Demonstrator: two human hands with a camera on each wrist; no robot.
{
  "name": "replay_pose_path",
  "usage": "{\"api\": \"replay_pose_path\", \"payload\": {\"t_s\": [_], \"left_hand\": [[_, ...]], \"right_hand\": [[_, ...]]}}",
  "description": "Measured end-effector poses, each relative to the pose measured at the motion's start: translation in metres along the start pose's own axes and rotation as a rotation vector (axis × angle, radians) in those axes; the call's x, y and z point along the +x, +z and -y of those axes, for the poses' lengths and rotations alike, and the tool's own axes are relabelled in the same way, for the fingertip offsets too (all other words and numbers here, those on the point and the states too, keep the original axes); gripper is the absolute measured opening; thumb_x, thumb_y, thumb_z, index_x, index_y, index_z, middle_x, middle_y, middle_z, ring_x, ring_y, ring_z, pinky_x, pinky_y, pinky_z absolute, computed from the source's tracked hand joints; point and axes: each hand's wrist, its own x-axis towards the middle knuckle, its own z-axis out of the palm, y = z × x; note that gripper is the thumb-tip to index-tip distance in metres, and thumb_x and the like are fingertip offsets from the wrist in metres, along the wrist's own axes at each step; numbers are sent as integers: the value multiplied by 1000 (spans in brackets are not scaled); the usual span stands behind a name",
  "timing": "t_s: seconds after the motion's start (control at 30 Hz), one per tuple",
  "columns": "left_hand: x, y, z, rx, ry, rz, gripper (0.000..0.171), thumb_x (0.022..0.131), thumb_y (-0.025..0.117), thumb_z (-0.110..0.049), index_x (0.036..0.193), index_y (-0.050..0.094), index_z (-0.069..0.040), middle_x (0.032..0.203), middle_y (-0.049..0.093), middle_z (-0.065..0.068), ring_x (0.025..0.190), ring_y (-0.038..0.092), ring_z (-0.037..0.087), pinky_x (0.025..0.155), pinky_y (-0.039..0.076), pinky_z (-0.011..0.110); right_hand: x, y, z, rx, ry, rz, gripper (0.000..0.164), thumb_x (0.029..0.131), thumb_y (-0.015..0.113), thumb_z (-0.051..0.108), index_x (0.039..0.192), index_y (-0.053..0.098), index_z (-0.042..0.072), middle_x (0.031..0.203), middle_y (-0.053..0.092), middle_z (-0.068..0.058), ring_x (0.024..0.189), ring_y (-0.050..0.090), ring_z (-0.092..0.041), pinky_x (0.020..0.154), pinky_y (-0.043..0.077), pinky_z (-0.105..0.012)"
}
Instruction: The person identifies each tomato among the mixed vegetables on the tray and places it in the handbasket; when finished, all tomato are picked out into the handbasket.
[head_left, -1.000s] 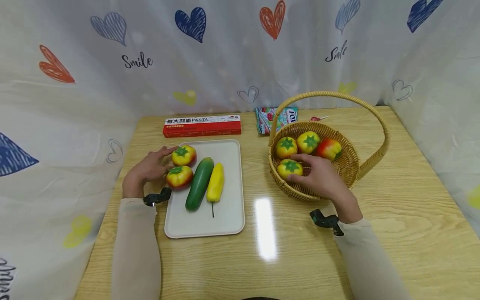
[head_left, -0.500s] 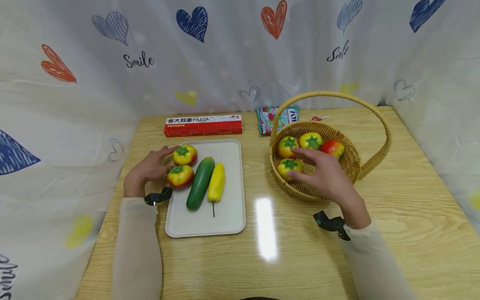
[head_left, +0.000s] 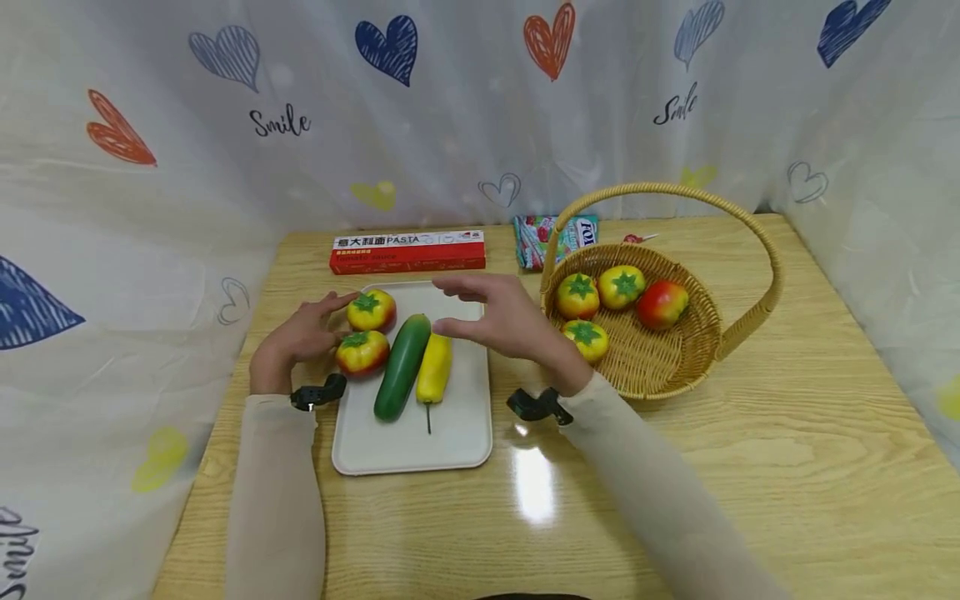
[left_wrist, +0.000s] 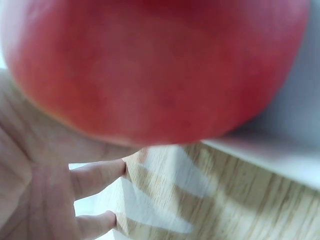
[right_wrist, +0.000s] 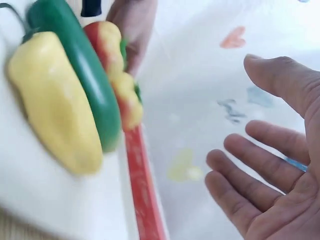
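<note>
My left hand (head_left: 302, 337) stays at the left edge of the white tray (head_left: 457, 433). Its index finger touches the back yellow-red tomato (head_left: 371, 311), and its thumb lies by the front tomato (head_left: 363, 353). Red skin of a tomato (left_wrist: 160, 70) fills the upper left wrist view, above spread, fairly straight fingers (left_wrist: 97, 177). Over the tray's right side hovers my right hand (head_left: 506, 321), fingers extended and holding nothing. Below it lies a yellow pepper (head_left: 432, 371), its top partly hidden, beside a green cucumber (head_left: 402, 367). The right wrist view shows the right palm and fingers (right_wrist: 270, 160) apart from these things.
A wicker basket (head_left: 705, 354) with a tall handle holds several yellow-red tomatoes (head_left: 663, 304) at the right. Behind the tray lies a red pasta box (head_left: 408, 252). A candy bag (head_left: 534, 242) and a lollipop (head_left: 633, 238) lie at the back, near the curtain (head_left: 450, 108).
My right hand has left the basket and swung left over the tray, carrying nothing. The tomatoes in the basket stay there, shifted slightly. My left hand has kept its place.
</note>
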Motion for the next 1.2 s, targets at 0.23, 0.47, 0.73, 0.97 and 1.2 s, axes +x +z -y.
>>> {"api": "replay_pose_path", "payload": {"t_s": [0.23, 0.47, 0.73, 0.97, 1.2], "left_hand": [[-2, -1, -1, 1, -7, -4, 72, 96, 63, -27, 159, 30, -25, 166, 9, 25, 147, -2, 61, 113, 2, 78], [-2, -1, 0, 17, -9, -6, 71, 96, 63, -27, 159, 31, -26, 166, 12, 25, 147, 0, 62, 111, 5, 80], [-4, -1, 0, -23, -18, -3, 71, 95, 65, -24, 158, 32, -25, 167, 8, 21, 148, -5, 59, 112, 4, 80], [-4, 0, -5, -27, -8, -9, 70, 94, 64, -18, 156, 34, -7, 168, 10, 17, 152, 1, 51, 119, 7, 71], [-5, -3, -4, -25, -7, -4, 71, 94, 68, -23, 156, 36, -14, 167, 11, 21, 150, 4, 55, 115, 9, 76]], "right_hand": [[59, 43, -7, -21, -22, 128, 62, 87, 75, 50, 141, 59, 25, 138, 63, 8, 123, 60, -14, 107, 50, -35], [98, 63, -10, -115, 45, 266, 66, 86, 77, 46, 145, 54, 27, 142, 60, 0, 129, 56, -20, 103, 52, -32], [117, 77, -22, -138, 67, 360, 62, 88, 78, 35, 144, 55, 21, 135, 62, 6, 114, 58, -9, 96, 52, -20], [104, 73, -17, -85, 44, 243, 64, 86, 79, 34, 143, 55, 19, 131, 62, 4, 107, 61, -10, 89, 54, -16], [56, 50, 10, 35, 7, 142, 63, 87, 78, 39, 143, 54, 21, 135, 56, 3, 115, 62, -13, 95, 56, -25]]}}
